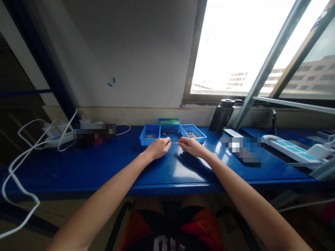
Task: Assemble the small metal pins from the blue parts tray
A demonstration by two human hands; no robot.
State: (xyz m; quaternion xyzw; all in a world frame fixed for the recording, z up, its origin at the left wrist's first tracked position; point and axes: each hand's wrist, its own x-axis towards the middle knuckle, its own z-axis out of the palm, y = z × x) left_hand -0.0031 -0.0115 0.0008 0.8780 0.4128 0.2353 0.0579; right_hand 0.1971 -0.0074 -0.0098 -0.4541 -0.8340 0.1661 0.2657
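Above the blue table, a thin, shiny metal rod-like piece (174, 142) spans the gap between my two hands; its exact kind is too small to tell. My left hand (160, 147) is closed in a pinch on the piece's left end. From the other side, the fingers of my right hand (191, 146) pinch its right end. Just beyond them stand a left blue bin (142, 140) and a right blue bin (201, 138), each with small metal parts inside. Between the bins lie loose metal parts (169, 132). Behind is another blue bin (160, 121) holding green material.
A black water bottle (222, 116) stands at the back right. Further right, a white power strip (290, 148) lies by a metal frame (258, 90). White cables (19, 179) loop over the table's left end. Blurred-out items lie on both sides.
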